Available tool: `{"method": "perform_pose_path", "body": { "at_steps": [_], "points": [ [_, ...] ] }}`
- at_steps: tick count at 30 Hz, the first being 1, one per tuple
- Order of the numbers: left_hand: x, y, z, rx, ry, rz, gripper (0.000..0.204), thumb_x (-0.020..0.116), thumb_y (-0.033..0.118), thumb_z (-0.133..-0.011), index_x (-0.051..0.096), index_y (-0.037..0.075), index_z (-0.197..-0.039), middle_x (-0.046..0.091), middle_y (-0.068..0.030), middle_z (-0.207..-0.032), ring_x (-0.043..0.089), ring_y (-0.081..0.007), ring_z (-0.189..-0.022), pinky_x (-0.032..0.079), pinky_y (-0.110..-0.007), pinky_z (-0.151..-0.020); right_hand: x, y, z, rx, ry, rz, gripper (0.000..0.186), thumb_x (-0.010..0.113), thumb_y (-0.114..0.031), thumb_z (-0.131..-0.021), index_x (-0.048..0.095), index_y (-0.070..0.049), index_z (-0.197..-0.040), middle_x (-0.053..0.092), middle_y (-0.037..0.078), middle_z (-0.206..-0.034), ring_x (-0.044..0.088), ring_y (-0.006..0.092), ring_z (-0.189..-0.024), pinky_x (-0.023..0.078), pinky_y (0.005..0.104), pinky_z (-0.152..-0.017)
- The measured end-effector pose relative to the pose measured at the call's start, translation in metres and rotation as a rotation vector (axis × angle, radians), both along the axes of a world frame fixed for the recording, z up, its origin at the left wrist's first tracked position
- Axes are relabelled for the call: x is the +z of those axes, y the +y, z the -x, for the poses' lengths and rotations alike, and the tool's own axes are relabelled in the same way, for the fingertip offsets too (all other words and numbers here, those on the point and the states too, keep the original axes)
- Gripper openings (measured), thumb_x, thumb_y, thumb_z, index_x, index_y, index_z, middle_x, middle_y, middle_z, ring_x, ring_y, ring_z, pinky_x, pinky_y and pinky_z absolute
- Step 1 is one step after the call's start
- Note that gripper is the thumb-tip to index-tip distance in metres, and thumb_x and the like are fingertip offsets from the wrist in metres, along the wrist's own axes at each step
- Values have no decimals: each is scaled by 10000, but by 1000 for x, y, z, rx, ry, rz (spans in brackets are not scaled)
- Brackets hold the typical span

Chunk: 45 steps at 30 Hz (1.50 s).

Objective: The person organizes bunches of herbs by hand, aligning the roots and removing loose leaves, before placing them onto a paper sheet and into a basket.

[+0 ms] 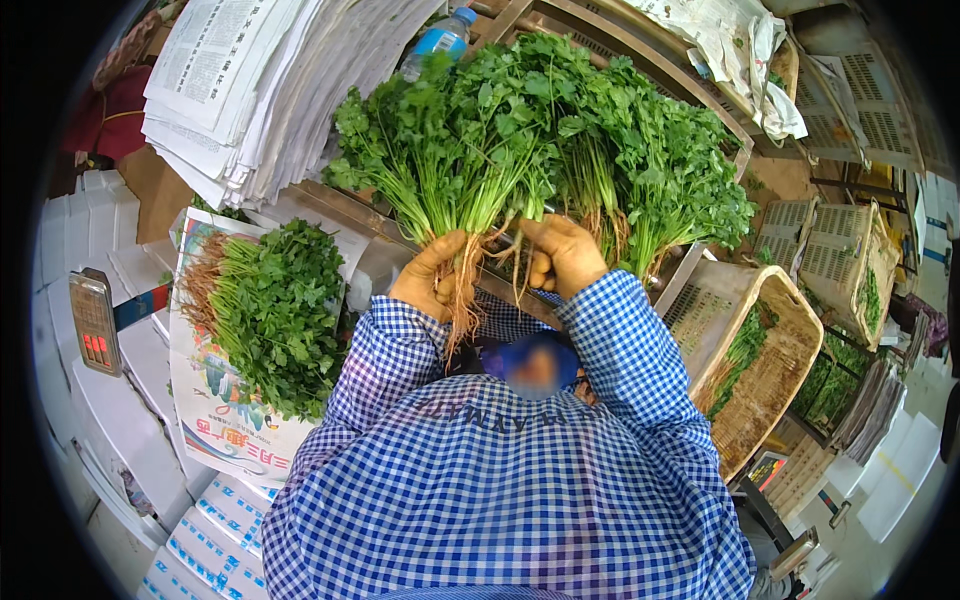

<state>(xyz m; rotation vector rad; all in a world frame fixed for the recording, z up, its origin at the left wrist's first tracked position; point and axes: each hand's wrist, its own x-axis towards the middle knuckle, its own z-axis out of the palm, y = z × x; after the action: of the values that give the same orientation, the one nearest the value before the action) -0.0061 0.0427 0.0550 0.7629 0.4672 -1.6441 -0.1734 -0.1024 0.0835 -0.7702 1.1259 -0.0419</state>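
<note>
My left hand [430,277] is closed round the root end of a bunch of coriander [455,190]; its leaves fan out away from me and its long brown roots hang below the fingers. Close beside it, my right hand [566,256] has its fingers curled on a few coriander stems [533,207] with pale roots dangling. More loose coriander [660,170] lies in a leafy heap just beyond and to the right of that hand. At my left, another bundle of coriander [280,300] rests on a printed paper sheet [215,425], its roots pointing left.
A tall stack of newspapers [235,90] stands at the far left, near a plastic bottle [440,42]. A scale display [95,320] glows red among white foam boxes [140,400]. Plastic baskets [790,400] with greens line the right side. A wooden frame [735,130] edges the heap.
</note>
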Motion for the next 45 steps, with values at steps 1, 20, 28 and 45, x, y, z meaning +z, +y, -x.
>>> {"method": "perform_pose_path", "body": {
  "at_steps": [1, 20, 28, 45],
  "points": [
    [2, -2, 3, 35, -32, -51, 224, 741, 229, -859, 657, 47, -961, 646, -32, -733, 412, -74, -418, 368, -213, -384, 2, 4, -5, 40, 62, 46, 462, 646, -325, -943, 567, 57, -1189, 544, 17, -555, 532, 121, -435, 424, 219, -401],
    [-2, -1, 4, -270, -178, 174, 664, 805, 290, -798, 532, -18, -1319, 645, -58, -779, 586, -153, -627, 494, -286, -535, 7, -3, 8, -10, 123, 109, 306, 667, -186, -898, 579, 76, -1030, 593, 97, -573, 556, 175, -418, 443, 290, -393],
    [-1, 1, 5, -145, -66, 514, 399, 776, 207, -833, 603, -3, -1125, 617, -75, -720, 558, -140, -570, 465, -266, -460, 2, -1, 19, -52, 215, 96, 297, 658, -202, -879, 613, 41, -1043, 564, 77, -537, 553, 173, -397, 412, 278, -353],
    [-5, -16, 43, -79, -605, 46, 385, 693, -43, -840, 600, -40, -1213, 669, -152, -1156, 648, -256, -1020, 525, -372, -941, 6, 22, 5, 538, 310, 526, 467, 585, -311, -956, 540, 112, -1148, 669, 170, -688, 666, 245, -585, 551, 373, -599]
  ]
}}
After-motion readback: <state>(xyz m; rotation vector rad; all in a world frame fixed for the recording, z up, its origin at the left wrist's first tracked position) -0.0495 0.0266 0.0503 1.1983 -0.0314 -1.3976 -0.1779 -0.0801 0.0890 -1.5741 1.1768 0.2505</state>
